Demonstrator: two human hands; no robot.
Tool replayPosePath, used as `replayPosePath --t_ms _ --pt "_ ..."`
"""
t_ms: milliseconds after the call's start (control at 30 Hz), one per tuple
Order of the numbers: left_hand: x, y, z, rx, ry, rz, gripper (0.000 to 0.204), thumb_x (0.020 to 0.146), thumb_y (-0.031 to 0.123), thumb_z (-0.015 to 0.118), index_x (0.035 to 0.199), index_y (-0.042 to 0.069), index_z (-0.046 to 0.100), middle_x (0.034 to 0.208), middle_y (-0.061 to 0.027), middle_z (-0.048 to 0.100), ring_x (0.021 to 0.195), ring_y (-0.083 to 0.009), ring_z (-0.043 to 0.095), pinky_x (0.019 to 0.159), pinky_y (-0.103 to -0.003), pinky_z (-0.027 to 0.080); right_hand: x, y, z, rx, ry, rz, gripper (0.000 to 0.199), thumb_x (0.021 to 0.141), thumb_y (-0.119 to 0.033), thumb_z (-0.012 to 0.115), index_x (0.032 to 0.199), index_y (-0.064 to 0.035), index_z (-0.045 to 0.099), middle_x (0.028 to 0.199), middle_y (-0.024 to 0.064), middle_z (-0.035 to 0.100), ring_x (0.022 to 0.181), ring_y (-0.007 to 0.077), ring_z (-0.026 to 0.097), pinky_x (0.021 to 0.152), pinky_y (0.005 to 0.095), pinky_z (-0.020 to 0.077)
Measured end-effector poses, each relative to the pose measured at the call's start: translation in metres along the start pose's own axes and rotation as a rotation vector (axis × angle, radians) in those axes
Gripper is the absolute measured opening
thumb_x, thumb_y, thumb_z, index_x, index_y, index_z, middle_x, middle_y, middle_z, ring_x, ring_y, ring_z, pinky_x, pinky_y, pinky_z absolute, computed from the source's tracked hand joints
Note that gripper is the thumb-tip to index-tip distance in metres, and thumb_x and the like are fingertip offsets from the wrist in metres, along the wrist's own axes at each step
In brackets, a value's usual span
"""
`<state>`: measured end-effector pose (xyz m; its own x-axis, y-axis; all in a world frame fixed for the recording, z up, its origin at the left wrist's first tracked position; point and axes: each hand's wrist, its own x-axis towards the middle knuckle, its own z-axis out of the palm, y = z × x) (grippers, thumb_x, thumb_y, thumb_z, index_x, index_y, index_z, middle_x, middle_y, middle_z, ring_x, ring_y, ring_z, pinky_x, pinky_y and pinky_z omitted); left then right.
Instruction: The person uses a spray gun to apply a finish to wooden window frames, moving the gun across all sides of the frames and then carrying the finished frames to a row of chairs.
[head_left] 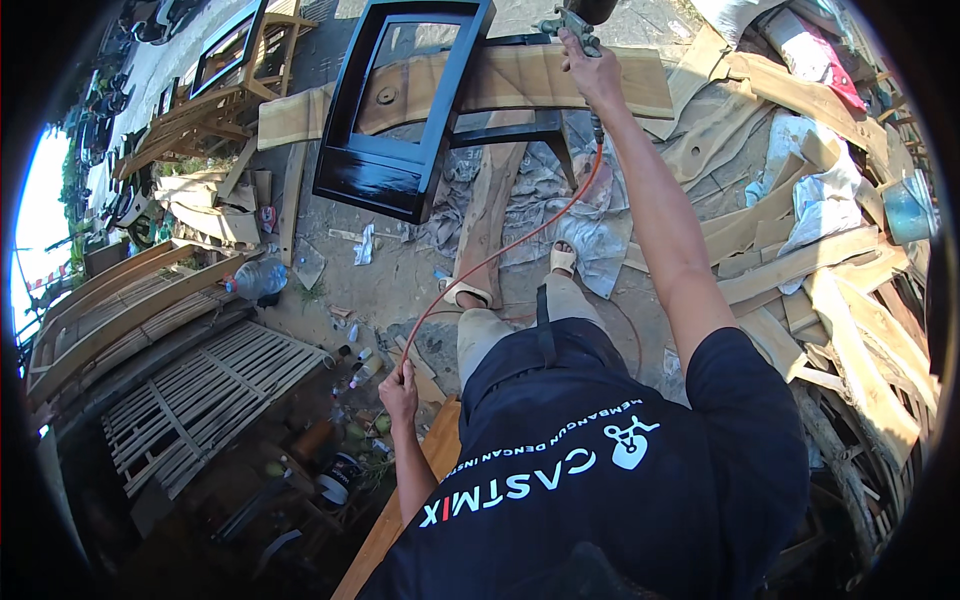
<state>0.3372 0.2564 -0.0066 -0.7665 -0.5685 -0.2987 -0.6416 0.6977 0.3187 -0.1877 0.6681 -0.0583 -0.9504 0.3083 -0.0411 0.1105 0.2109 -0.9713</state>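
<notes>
Spray gun [572, 22] sits gripped in my right hand [592, 72] by the glossy black frame [400, 110]; left hand [398, 390] pinches the orange hose [500, 255]; coating seems underway; next needs steady passes.

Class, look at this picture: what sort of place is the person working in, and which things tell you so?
Probably an outdoor furniture workshop yard: a glossy black wooden frame rests on rough planks, the right hand holds a spray gun, and offcuts lie around.

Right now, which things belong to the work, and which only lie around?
In use: spray gun, orange hose, black frame, right hand, left hand.
Lying about: water bottle, planks, slatted panel, cans.
</notes>
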Motion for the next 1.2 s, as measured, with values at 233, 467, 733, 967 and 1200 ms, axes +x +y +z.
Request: replayPosePath --t_ms 233,467,733,967,1200 --pt "0.004 0.020 -0.001 0.053 0.000 0.037 0.042 0.099 0.042 0.064 0.090 0.003 0.076 0.060 -0.0178 0.060 0.055 -0.0270 0.063 0.059 -0.041 0.049 0.020 -0.006 -0.013 -0.078 0.008 -0.052 0.060 0.090 -0.063 0.068 0.095 -0.0034 0.077 0.076 0.0090 0.074 0.075 0.0197 0.070 0.073 0.0349 0.0534" --pt "-0.003 0.017 0.001 0.057 -0.037 0.015 0.044 0.099 0.044 0.062 0.091 0.003 0.075 0.061 -0.0180 0.060 0.056 -0.0287 0.063 0.059 -0.041 0.048 -0.014 -0.017 -0.025 -0.088 -0.200 0.079 0.063 0.089 -0.067 0.068 0.094 -0.0048 0.076 0.072 0.0071 0.072 0.074 0.0170 0.069 0.074 0.0347 0.0532" --pt "0.009 0.025 0.002 0.043 -0.025 0.076 0.046 0.099 0.046 0.061 0.093 0.002 0.074 0.061 -0.0201 0.057 0.055 -0.0306 0.062 0.060 -0.042 0.049 0.025 -0.024 -0.017 -0.176 -0.010 -0.115 0.062 0.090 -0.066 0.067 0.098 -0.0056 0.077 0.072 0.0065 0.072 0.074 0.0154 0.070 0.075 0.0331 0.0535" --pt "-0.003 -0.012 0.008 0.040 0.024 0.018 0.052 0.098 0.050 0.062 0.088 0.000 0.073 0.060 -0.0212 0.057 0.055 -0.0348 0.061 0.059 -0.044 0.047 -0.030 -0.010 -0.035 -0.100 -0.154 -0.033 0.059 0.091 -0.062 0.068 0.097 -0.0033 0.076 0.070 0.0041 0.070 0.068 0.0129 0.065 0.067 0.0303 0.0512" --pt "-0.021 -0.038 0.004 0.024 -0.004 -0.078 0.046 0.098 0.048 0.061 0.093 0.005 0.075 0.066 -0.0210 0.060 0.061 -0.0351 0.063 0.064 -0.045 0.049 -0.173 -0.002 -0.041 0.067 -0.371 0.147 0.047 0.094 -0.048 0.074 0.102 -0.0019 0.076 0.073 0.0024 0.068 0.067 0.0080 0.059 0.063 0.0256 0.0477"
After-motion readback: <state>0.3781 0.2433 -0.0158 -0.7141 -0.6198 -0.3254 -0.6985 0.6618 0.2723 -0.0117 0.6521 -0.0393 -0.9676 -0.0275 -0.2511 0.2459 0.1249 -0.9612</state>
